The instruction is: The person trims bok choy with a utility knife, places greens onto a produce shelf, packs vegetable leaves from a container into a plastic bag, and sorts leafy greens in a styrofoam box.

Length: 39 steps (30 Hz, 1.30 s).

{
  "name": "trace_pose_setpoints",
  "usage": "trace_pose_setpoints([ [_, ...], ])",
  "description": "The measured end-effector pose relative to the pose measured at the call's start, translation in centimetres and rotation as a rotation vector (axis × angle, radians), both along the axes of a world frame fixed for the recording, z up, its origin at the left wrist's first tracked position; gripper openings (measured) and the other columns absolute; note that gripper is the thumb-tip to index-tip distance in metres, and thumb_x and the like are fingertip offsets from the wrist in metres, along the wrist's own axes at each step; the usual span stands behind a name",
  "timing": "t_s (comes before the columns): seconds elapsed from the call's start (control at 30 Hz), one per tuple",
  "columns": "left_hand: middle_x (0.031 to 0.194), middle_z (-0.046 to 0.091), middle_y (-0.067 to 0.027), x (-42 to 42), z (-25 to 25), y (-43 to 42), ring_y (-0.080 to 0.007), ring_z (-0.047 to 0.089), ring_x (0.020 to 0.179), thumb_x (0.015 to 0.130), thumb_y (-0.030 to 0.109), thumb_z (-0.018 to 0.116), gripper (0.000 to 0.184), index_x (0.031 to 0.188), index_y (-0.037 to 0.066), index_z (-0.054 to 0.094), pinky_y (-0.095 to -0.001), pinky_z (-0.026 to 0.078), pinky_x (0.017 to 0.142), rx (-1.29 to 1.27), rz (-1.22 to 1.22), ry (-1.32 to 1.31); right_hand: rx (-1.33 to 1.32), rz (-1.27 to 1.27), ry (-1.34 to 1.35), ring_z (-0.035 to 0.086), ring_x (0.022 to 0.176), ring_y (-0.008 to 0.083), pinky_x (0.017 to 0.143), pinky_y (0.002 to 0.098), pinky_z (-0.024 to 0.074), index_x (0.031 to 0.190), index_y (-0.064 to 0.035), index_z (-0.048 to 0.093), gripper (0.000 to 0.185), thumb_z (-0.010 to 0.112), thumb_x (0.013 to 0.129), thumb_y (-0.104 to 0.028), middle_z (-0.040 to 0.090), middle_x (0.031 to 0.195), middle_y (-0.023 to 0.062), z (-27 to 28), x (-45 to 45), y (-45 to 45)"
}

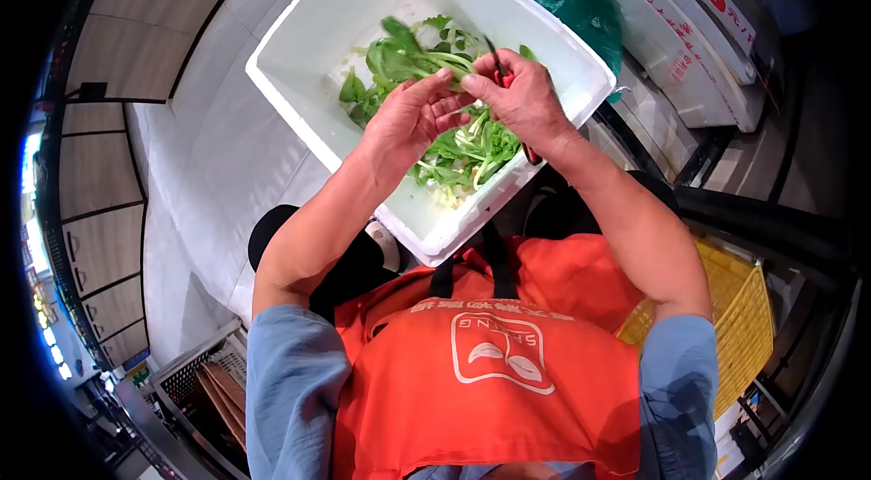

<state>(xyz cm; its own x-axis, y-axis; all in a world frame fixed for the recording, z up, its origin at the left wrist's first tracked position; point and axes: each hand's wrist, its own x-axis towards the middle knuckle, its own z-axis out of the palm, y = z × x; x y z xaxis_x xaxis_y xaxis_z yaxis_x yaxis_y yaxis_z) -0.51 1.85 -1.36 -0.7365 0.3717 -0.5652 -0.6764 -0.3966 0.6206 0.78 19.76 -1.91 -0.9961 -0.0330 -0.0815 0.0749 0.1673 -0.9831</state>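
Note:
A bunch of leafy greens [399,55] is raised over a white foam box [313,22], its pale stems running between my two hands. My left hand [413,122] is closed, thumb and fingertips pinching the stems. Close beside it, my right hand [526,103] wraps around a red-handled cutting tool [505,79] with a thin dark blade pointing up; whether it is a knife or scissors cannot be made out. The right thumb tip is against the stem ends. Below the hands, loose greens and pale trimmings [472,153] lie in the box.
A green plastic bag [567,4] hangs by the box's far right corner. White foam lids or boxes [676,44] with red print lean at the right. A yellow basket [739,326] stands at lower right, a grey crate [195,380] at lower left. Cabinets [109,208] line the left.

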Motion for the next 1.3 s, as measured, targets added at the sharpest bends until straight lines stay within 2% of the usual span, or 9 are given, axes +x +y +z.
trace_pose_setpoints([
  [0.07, 0.088, 0.065, -0.0092, 0.3, 1.8, -0.2, -0.0195, 0.067, 0.079, 0.094, 0.015, 0.061, 0.017, 0.101, 0.001, 0.055, -0.0302, 0.055, 0.066, -0.13, -0.096, -0.017, -0.042, -0.011, -0.05, 0.057, 0.062, 0.0103, 0.061, 0.0272, 0.0496, 0.088, 0.0001, 0.063, 0.024, 0.073, 0.082, -0.021, 0.063, 0.071, 0.0037, 0.5, -0.2, 0.2],
  [0.17, 0.093, 0.065, -0.0078, 2.0, -0.8, -1.3, -0.0175, 0.065, 0.079, 0.091, 0.017, 0.066, 0.021, 0.102, 0.003, 0.055, -0.0296, 0.053, 0.067, -0.582, -0.143, 0.655, -0.092, 0.005, -0.127, 0.055, 0.058, 0.0074, 0.054, 0.0233, 0.047, 0.086, -0.0013, 0.063, 0.022, 0.071, 0.085, -0.021, 0.061, 0.069, 0.0002, 1.1, -0.3, 0.5],
  [0.3, 0.109, 0.059, -0.0088, 0.8, 1.1, -1.5, -0.029, 0.056, 0.1, 0.075, 0.016, 0.078, 0.04, 0.107, 0.008, 0.056, -0.0424, 0.045, 0.085, -1.29, -0.184, 1.72, -0.311, 0.117, -0.266, 0.052, 0.054, 0.0039, 0.047, 0.0201, 0.0424, 0.082, -0.0062, 0.062, 0.023, 0.071, 0.087, -0.027, 0.059, 0.069, -0.0007, 0.9, -0.5, 0.0],
  [0.57, 0.093, 0.057, -0.0122, -0.6, -1.6, -2.9, -0.0334, 0.055, 0.085, 0.078, 0.013, 0.074, 0.032, 0.102, 0.006, 0.054, -0.0406, 0.045, 0.078, -1.061, -0.152, 1.479, -0.418, 0.16, -0.402, 0.054, 0.054, 0.0047, 0.048, 0.0196, 0.0432, 0.087, -0.0054, 0.063, 0.026, 0.066, 0.091, -0.031, 0.061, 0.072, -0.0011, 2.1, -0.9, -0.3],
  [0.6, 0.089, 0.059, -0.0091, -0.3, -1.5, -3.0, -0.024, 0.058, 0.082, 0.087, 0.017, 0.069, 0.025, 0.102, 0.003, 0.055, -0.0328, 0.047, 0.075, -1.004, -0.177, 1.259, -0.399, 0.149, -0.404, 0.054, 0.054, 0.0051, 0.049, 0.0204, 0.0438, 0.09, -0.0044, 0.063, 0.026, 0.066, 0.091, -0.03, 0.061, 0.072, -0.0013, 2.2, -0.9, -0.2],
  [0.7, 0.097, 0.062, -0.0036, -0.8, -1.6, -3.6, -0.0118, 0.058, 0.092, 0.094, 0.021, 0.064, 0.026, 0.11, 0.002, 0.056, -0.0288, 0.046, 0.086, -0.431, -0.175, 0.658, 0.274, 0.171, 0.05, 0.059, 0.054, 0.0165, 0.052, 0.0333, 0.0468, 0.083, -0.0005, 0.064, 0.025, 0.064, 0.09, -0.025, 0.062, 0.067, 0.01, 1.3, -1.5, -0.1],
  [0.73, 0.099, 0.061, -0.0015, -0.7, -1.3, -3.6, -0.0088, 0.056, 0.094, 0.096, 0.026, 0.06, 0.029, 0.113, 0.003, 0.056, -0.0264, 0.044, 0.088, -0.327, -0.175, 0.64, 0.405, 0.176, 0.146, 0.063, 0.059, 0.029, 0.058, 0.0405, 0.0479, 0.083, 0.001, 0.062, 0.019, 0.063, 0.087, -0.018, 0.062, 0.069, 0.0173, 1.7, -1.2, -0.3],
  [0.87, 0.097, 0.058, 0.0003, 0.0, 0.0, -3.2, -0.0063, 0.052, 0.092, 0.098, 0.031, 0.057, 0.032, 0.113, 0.003, 0.055, -0.0232, 0.042, 0.085, -0.356, -0.225, 0.591, 0.512, 0.212, 0.305, 0.062, 0.071, 0.0392, 0.063, 0.0452, 0.0491, 0.081, 0.0011, 0.06, 0.015, 0.063, 0.084, -0.013, 0.062, 0.074, 0.0212, 0.7, -0.7, -0.7],
  [1.3, 0.081, 0.051, 0.0021, 1.0, -0.4, -2.2, -0.0068, 0.043, 0.075, 0.097, 0.034, 0.059, 0.034, 0.105, 0.002, 0.055, -0.0236, 0.038, 0.065, -0.667, -0.333, 0.787, 0.592, 0.296, 0.288, 0.063, 0.076, 0.0406, 0.068, 0.0477, 0.0503, 0.085, 0.0, 0.057, 0.012, 0.061, 0.079, -0.009, 0.063, 0.077, 0.0221, -0.9, -0.7, -0.7],
])
